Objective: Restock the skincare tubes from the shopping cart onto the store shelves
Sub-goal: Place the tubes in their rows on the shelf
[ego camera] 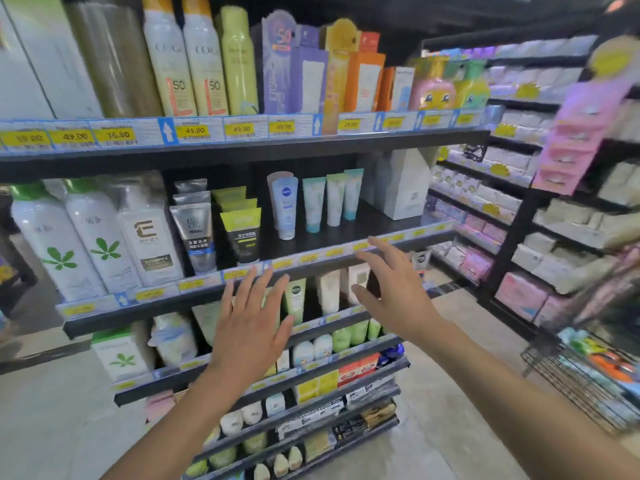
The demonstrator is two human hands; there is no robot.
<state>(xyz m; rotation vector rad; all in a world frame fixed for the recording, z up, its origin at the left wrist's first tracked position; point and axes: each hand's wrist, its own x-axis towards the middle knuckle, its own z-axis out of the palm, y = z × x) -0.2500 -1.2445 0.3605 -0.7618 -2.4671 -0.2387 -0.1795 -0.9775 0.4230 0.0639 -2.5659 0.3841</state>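
Both hands are raised empty, fingers spread and straight, the left hand [249,320] and right hand [391,289] before the middle shelf [367,220]. Skincare tubes [313,206] stand upright on that shelf, and blurred goods lie in the shopping cart [561,379] at lower right.

The shelf boards [242,147] are black, edged with white-and-blue strips [166,131] carrying yellow price tags [194,130]. Up top stand 2 white spray cans [166,64] with orange caps, a lime can [239,64], a purple box [280,71] and an orange box [363,81]. Below, 2 white bottles [59,244] bear a green leaf print; beside them sit grey tubes [194,233], lime-and-black tubes [242,237], a white-and-blue tube [285,206] and 3 white tubes [314,204] with teal ends. The cart [571,386] is black wire. The floor [52,427] is pale grey.
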